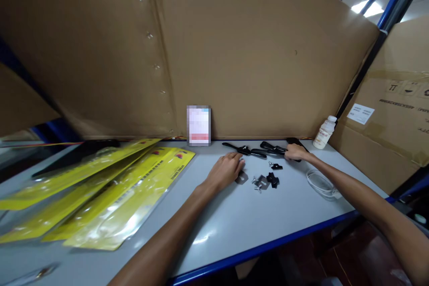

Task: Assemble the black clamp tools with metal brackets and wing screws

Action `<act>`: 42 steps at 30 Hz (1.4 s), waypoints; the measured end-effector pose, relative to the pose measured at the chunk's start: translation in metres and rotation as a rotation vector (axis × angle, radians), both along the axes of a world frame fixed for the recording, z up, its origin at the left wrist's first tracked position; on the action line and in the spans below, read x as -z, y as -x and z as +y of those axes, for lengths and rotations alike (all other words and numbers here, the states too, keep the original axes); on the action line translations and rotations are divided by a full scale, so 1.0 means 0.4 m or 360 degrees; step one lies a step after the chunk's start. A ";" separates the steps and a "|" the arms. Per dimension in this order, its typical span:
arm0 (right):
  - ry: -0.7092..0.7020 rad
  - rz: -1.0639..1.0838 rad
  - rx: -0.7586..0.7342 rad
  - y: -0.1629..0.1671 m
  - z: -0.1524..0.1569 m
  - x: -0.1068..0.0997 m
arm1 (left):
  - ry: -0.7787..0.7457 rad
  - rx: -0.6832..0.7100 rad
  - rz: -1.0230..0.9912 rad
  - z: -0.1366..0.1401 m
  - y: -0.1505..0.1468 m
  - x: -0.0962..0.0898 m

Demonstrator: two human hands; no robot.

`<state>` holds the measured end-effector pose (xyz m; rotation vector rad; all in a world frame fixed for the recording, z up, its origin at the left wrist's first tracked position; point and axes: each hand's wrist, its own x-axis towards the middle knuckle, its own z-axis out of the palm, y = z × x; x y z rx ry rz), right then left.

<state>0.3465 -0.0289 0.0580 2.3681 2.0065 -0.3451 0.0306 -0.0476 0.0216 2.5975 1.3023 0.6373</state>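
Two black metal spokeshaves with long side handles lie end to end on the table. My left hand (226, 170) rests with loosely bent, parted fingers just in front of the left spokeshave (246, 150), its fingertips close to the tool. Under its thumb side lies a flat grey blade (241, 178). My right hand (295, 152) is closed at the right end of the other spokeshave (273, 148); its fingers partly hide that handle. Between my hands are small silver screws (257, 189), a second grey blade (263, 182), a black clamp piece (276, 166) and another black part (273, 180).
Several yellow packages (134, 201) fan out on the left. A white card (199, 125) leans against the tall cardboard wall (254, 53). At the right stand a white bottle (325, 132) and a carton (385, 143); a coiled white cable (320, 184) lies below my right forearm.
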 end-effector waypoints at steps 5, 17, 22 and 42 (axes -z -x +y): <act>-0.0017 0.0576 -0.0054 0.003 -0.034 -0.020 | 0.0008 -0.0263 0.0082 -0.005 0.014 -0.028; 0.0361 0.1471 -0.0394 0.281 0.010 -0.028 | -0.0027 -0.0856 -0.0401 0.056 0.104 -0.017; 0.0200 0.1476 -0.0404 0.368 0.068 0.008 | 0.0005 -0.1070 -0.0536 0.068 0.125 -0.017; 0.0012 0.0520 -0.0533 0.203 0.137 0.004 | 0.0012 -0.1002 -0.0419 0.067 0.108 -0.007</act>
